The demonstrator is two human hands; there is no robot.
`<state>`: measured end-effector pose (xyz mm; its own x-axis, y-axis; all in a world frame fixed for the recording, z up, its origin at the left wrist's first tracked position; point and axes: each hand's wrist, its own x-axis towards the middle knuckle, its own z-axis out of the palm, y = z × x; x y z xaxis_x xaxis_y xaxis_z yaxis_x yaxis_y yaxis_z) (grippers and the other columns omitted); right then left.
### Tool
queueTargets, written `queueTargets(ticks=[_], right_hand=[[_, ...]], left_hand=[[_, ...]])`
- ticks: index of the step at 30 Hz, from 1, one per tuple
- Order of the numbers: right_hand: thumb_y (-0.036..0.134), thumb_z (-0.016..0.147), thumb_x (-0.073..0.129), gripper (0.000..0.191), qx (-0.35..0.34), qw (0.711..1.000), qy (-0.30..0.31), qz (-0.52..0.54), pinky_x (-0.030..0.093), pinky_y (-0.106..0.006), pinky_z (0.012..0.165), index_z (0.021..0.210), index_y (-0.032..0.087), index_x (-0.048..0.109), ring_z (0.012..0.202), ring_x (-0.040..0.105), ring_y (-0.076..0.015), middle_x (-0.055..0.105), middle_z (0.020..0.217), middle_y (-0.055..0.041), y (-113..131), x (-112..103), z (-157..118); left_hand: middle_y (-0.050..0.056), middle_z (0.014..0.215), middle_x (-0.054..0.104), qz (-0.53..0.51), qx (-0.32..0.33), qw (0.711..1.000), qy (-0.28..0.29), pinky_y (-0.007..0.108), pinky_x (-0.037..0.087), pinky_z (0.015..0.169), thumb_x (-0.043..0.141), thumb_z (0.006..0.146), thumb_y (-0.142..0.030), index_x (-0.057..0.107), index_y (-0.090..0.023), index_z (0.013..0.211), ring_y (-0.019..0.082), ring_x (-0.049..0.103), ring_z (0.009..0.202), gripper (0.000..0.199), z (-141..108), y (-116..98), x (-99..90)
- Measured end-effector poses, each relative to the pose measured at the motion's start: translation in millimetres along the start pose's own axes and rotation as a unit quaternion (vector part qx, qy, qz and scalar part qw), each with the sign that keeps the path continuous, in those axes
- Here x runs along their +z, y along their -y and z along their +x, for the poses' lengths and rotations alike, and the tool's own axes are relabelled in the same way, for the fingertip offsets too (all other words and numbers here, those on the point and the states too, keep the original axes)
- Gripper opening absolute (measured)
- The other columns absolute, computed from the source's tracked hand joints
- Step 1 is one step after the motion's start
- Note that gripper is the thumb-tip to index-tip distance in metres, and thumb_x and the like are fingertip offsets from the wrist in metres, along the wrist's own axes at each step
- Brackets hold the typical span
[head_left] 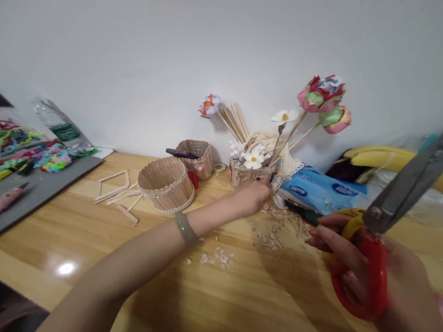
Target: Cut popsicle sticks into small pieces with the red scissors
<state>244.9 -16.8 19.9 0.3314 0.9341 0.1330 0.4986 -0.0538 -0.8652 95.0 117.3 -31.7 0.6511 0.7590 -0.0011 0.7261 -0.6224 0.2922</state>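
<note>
My right hand [402,277] is wrapped round the handles of a pair of scissors [384,218], one loop red and the other yellow. The blades point up and away, over the right side of the table. With a bracelet on its wrist, my left hand [253,196] reaches to the front of a small craft-stick basket [240,174]. Its fingers look curled, and whatever they pinch is hidden. White flowers [254,160], thin wooden sticks [236,121] and paper flowers on stems [322,100] stand in that basket.
Two craft-stick baskets, one round [165,184], stand left of centre beside loose craft sticks [115,187]. Wood shavings [271,239] and white scraps [218,258] lie on the table. A blue tissue pack [317,188] and bananas [387,158] sit right; a grey board [46,191] holds coloured yarn.
</note>
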Motion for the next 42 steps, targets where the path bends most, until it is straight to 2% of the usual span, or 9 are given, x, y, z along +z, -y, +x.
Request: queueTargets(ticks=[3, 6, 10, 15, 18, 26, 31, 37, 42], right_hand=[[0.05, 0.058, 0.064, 0.02, 0.022, 0.999, 0.042, 0.02, 0.048, -0.031, 0.039, 0.062, 0.03, 0.066, 0.049, 0.061, -0.0218, 0.068, 0.063, -0.0037, -3, -2, 0], [0.049, 0.056, 0.064, 0.017, 0.032, 0.999, 0.004, 0.033, 0.045, -0.031, 0.035, 0.056, 0.032, 0.064, 0.049, 0.061, -0.0234, 0.066, 0.058, -0.0041, -2, -3, -1], [0.045, 0.06, 0.067, 0.01, 0.001, 1.0, 0.023, 0.013, 0.052, -0.033, 0.049, 0.06, 0.035, 0.064, 0.06, 0.065, -0.0237, 0.068, 0.064, -0.0017, 1, -3, -3], [0.05, 0.062, 0.067, 0.016, -0.028, 0.999, -0.033, -0.005, 0.052, -0.037, 0.05, 0.063, 0.035, 0.064, 0.062, 0.065, -0.0261, 0.068, 0.067, -0.0031, -17, 3, 1], [0.05, 0.063, 0.067, 0.015, -0.038, 0.999, -0.029, -0.022, 0.052, -0.038, 0.051, 0.065, 0.035, 0.065, 0.062, 0.065, -0.0268, 0.068, 0.067, -0.0032, -25, 6, 4], [0.048, 0.07, 0.058, 0.014, -0.066, 0.998, 0.003, 0.002, 0.052, -0.041, 0.06, 0.072, 0.035, 0.062, 0.07, 0.065, -0.0275, 0.067, 0.071, -0.0042, 2, 2, -10], [0.038, 0.065, 0.067, 0.004, -0.02, 0.996, 0.079, -0.03, 0.055, -0.036, 0.059, 0.064, 0.035, 0.065, 0.067, 0.067, -0.025, 0.069, 0.068, -0.0009, 1, -6, 1], [0.033, 0.063, 0.067, 0.004, 0.013, 0.998, 0.052, 0.025, 0.055, -0.034, 0.053, 0.059, 0.033, 0.065, 0.065, 0.067, -0.0254, 0.069, 0.065, -0.0018, 3, -9, 0], [0.036, 0.052, 0.071, 0.016, 0.081, 0.989, 0.044, 0.118, 0.054, -0.035, 0.053, 0.063, 0.027, 0.064, 0.063, 0.067, -0.0265, 0.069, 0.063, -0.0044, -1, 4, -1]], left_hand=[[0.01, 0.088, 0.068, 0.021, 0.033, 0.999, -0.006, 0.031, 0.046, 0.078, 0.044, 0.072, -0.008, 0.067, -0.013, 0.083, 0.022, 0.061, 0.087, 0.025, -2, 2, 3.1], [0.01, 0.091, 0.067, 0.029, 0.047, 0.998, -0.014, 0.03, 0.047, 0.077, 0.042, 0.075, -0.009, 0.065, -0.013, 0.09, 0.021, 0.061, 0.086, 0.027, -3, 4, 3.8], [0.008, 0.089, 0.068, 0.022, 0.066, 0.998, -0.008, 0.027, 0.047, 0.076, 0.044, 0.075, -0.01, 0.066, -0.014, 0.086, 0.019, 0.061, 0.083, 0.024, -3, 4, 0.2], [0.009, 0.084, 0.067, 0.008, 0.072, 0.997, -0.004, 0.027, 0.046, 0.074, 0.045, 0.073, -0.009, 0.067, -0.012, 0.079, 0.019, 0.061, 0.078, 0.022, -3, 3, -4.1], [0.01, 0.081, 0.067, 0.002, 0.068, 0.998, -0.008, 0.028, 0.045, 0.075, 0.046, 0.073, -0.008, 0.067, -0.011, 0.076, 0.019, 0.061, 0.077, 0.021, -5, 3, -5.1], [0.011, 0.086, 0.067, 0.008, 0.061, 0.998, -0.018, 0.03, 0.045, 0.078, 0.044, 0.072, -0.007, 0.067, -0.013, 0.081, 0.022, 0.061, 0.084, 0.025, -8, 2, -4.9], [0.01, 0.088, 0.067, 0.008, 0.066, 0.997, -0.024, 0.031, 0.046, 0.077, 0.044, 0.074, -0.007, 0.066, -0.014, 0.088, 0.022, 0.061, 0.086, 0.027, -7, 3, 0.0], [0.008, 0.091, 0.068, -0.018, 0.093, 0.995, -0.043, 0.028, 0.046, 0.077, 0.044, 0.079, -0.01, 0.066, -0.015, 0.09, 0.019, 0.062, 0.086, 0.025, -13, 5, -4.9], [0.005, 0.092, 0.066, -0.076, 0.117, 0.983, -0.118, 0.025, 0.044, 0.084, 0.045, 0.084, -0.016, 0.064, -0.014, 0.091, 0.014, 0.059, 0.09, 0.02, -49, -12, -21.3]])
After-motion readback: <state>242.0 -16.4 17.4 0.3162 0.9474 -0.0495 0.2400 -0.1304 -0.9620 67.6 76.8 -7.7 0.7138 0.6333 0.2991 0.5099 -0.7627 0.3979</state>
